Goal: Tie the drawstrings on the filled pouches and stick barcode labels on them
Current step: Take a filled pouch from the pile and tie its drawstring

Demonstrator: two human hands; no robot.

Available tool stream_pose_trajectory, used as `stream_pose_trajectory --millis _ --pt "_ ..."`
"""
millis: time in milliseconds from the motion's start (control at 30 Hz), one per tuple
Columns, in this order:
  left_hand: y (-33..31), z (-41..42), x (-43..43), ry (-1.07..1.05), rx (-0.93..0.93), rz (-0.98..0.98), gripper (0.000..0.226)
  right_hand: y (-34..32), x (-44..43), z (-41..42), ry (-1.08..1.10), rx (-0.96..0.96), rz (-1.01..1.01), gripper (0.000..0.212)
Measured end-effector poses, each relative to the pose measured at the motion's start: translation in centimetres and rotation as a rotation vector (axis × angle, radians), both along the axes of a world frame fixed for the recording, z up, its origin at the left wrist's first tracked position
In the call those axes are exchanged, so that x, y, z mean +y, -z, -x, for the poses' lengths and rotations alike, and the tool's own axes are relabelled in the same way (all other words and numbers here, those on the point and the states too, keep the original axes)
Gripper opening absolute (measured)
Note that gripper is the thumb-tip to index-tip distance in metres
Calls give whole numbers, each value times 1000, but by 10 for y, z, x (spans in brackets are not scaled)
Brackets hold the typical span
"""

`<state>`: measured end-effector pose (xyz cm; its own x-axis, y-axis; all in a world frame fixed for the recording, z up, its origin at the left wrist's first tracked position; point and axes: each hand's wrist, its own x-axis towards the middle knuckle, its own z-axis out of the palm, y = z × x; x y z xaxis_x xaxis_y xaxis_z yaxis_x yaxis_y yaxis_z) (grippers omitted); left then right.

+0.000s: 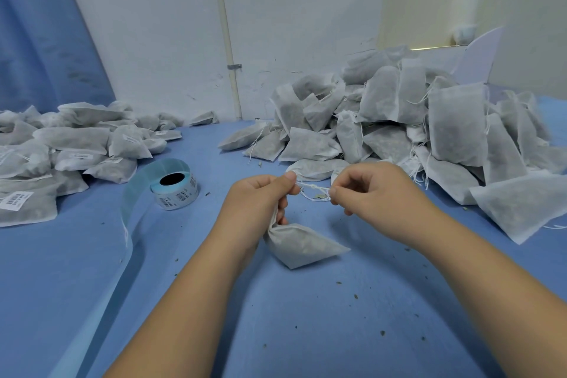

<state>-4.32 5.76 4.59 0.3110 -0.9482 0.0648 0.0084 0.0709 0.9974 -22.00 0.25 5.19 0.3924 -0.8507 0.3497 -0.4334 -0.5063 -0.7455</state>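
A filled white pouch (302, 245) lies on the blue table in front of me. My left hand (257, 202) grips its gathered neck and pinches one end of the white drawstring (314, 190). My right hand (368, 190) pinches the other end, and the string runs between both hands with a small knot and loops. A roll of barcode labels (175, 187) stands to the left, its blue backing strip (127, 224) trailing toward the table's near edge.
A big heap of unlabelled pouches with loose strings (414, 120) fills the right back of the blue table (306, 316). Labelled pouches (61, 150) lie piled at the left. A white wall with a pipe (227, 40) stands behind. Small crumbs dot the cloth.
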Motion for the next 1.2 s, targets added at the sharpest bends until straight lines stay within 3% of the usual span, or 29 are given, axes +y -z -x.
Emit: stream_pose_trajectory --millis 367,467,667,833,933,1067,1200 --pt "4 -11 -3 -5 28 -31 32 0 -4 4 28 -28 37 19" --pt "0 -12 1 136 50 4 11 -1 -7 6 83 -87 51 17" --pt "1 -17 8 487 -96 -54 36 -4 -20 15 255 -242 41 16" --pt "2 -16 11 650 -251 -129 46 -6 -28 24 337 -345 27 13" --pt "2 -12 12 613 -259 -160 52 -5 -30 27 369 -378 27 13" --pt "0 -10 11 497 -412 -208 69 -6 -31 28 407 -404 65 13" --pt "-3 -9 9 476 -422 -282 59 -9 -30 28 409 -405 108 11"
